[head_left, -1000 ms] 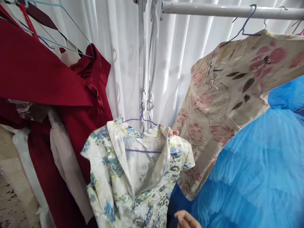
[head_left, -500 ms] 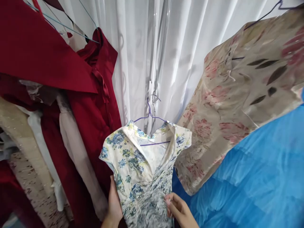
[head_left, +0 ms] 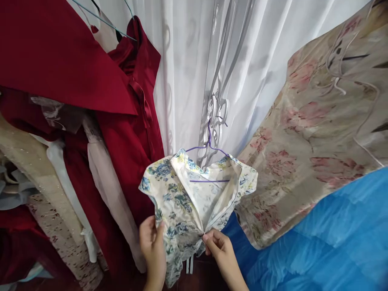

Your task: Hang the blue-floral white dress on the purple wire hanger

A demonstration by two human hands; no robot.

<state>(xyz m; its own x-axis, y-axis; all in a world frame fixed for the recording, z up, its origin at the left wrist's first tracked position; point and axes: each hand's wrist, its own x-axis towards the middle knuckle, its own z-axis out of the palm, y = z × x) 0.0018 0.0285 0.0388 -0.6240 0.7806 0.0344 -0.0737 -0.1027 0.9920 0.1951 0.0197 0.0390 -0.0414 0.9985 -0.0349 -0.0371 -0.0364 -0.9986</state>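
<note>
A white dress with blue and yellow flowers (head_left: 178, 202) hangs at the middle on a purple wire hanger (head_left: 209, 141). Its V-shaped opening faces me, and the pale inside of the cloth shows. My left hand (head_left: 154, 246) grips the dress's left side, thumb in front and fingers partly hidden at the edge. With thumb and fingertips, my right hand (head_left: 220, 246) pinches the cloth at the bottom point of the V. Below, the lower part of the dress is bunched and falls away.
Dark red garments (head_left: 121, 141) hang close on the left, beside a beige sequined one (head_left: 45, 173). To the right hang a beige dress with pink flowers (head_left: 303, 153) and bright blue ruffled fabric (head_left: 327, 238). White curtains (head_left: 188, 72) and a metal rail with hooks (head_left: 215, 105) stand behind.
My right hand has moved up from the dress's right side to the point of the V. The left hand now grips the side, and the lower cloth is lifted and folded. The view has shifted.
</note>
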